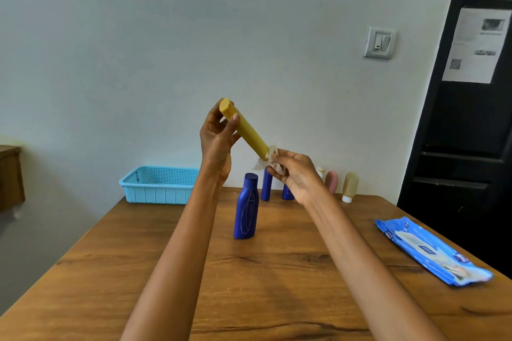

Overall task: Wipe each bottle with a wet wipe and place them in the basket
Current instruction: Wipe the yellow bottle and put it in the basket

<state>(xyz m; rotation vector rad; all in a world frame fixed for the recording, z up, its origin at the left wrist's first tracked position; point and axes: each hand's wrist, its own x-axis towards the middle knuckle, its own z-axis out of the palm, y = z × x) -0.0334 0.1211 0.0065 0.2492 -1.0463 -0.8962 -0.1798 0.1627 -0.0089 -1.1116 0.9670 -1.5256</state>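
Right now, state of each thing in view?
Yellow bottle: held tilted in the air, capped.
Left hand: grips its cap end.
Right hand: pinches wipe at its lower end.
Blue bottle: upright on table.
Basket: no bottle visible inside.
Wipes pack: lying flat.

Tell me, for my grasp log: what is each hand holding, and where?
Left hand holds the yellow bottle near its cap; right hand pinches the wet wipe.

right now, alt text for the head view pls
Left hand holds a yellow bottle tilted while the right hand wipes its lower end with a wipe. Other bottles, a basket and wipes pack sit on the table.
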